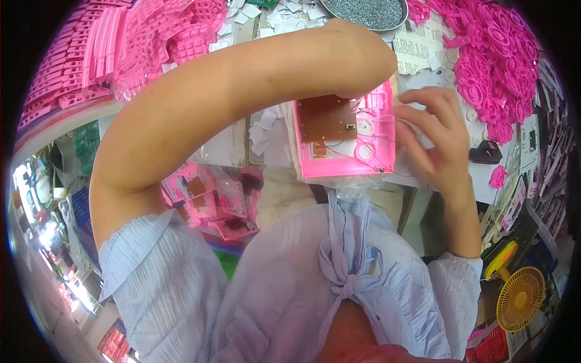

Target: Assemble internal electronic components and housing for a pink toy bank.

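Observation:
A pink plastic case [315,167] lies in front of me with its inner side up. Across its upper left sits a brown circuit board [327,120], and thin wires run over the white round part [365,127] beside it. My left arm reaches over from the left, and my left hand [361,55] is bent above the case's far edge. Its fingers are hidden behind the hand, so what they hold does not show. At the case's right edge is my right hand [437,127], fingers curved and apart, slightly blurred, with nothing visible in them.
A round metal tray [369,13] of small screws stands at the back. Pink ring-shaped parts [496,66] are heaped far right, pink plastic parts [175,36] far left. A small black box [486,152] lies right; a yellow fan [520,298] is lower right. Bagged pink cases [215,199] sit lower left.

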Demonstrator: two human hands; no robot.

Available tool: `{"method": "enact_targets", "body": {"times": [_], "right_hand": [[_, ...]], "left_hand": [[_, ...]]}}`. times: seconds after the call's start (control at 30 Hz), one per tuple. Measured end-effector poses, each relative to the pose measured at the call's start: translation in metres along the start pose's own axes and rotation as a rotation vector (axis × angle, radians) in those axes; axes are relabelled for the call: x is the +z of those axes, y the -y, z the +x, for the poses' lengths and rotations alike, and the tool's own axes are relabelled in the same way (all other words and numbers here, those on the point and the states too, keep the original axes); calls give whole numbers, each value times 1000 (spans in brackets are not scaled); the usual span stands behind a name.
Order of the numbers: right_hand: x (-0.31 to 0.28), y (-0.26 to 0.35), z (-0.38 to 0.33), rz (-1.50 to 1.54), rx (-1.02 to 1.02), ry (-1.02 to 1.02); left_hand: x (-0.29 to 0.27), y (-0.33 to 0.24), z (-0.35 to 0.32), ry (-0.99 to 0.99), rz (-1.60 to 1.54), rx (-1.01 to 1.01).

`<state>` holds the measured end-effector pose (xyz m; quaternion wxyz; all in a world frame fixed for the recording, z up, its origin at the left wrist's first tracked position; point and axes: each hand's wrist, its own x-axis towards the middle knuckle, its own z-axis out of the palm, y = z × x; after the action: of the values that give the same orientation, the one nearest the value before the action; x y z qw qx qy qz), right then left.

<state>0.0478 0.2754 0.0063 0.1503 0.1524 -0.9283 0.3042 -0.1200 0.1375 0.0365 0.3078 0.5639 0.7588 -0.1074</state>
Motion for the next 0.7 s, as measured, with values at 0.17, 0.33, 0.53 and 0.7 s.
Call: {"method": "enact_targets", "body": {"times": [0.17,0.33,0.53,0.7], "right_hand": [[41,7,16,-100,-93,-29],[49,9,16,-198,-97,10],[47,21,29,-256,8,141],[36,19,36,-184,-3,239]], "left_hand": [[12,13,-14,-206,-83,0],[35,31,-17,-265,-125,103],[50,24,-18,-371,-16,111],[67,23,-32,-691,-376,-100]]}}
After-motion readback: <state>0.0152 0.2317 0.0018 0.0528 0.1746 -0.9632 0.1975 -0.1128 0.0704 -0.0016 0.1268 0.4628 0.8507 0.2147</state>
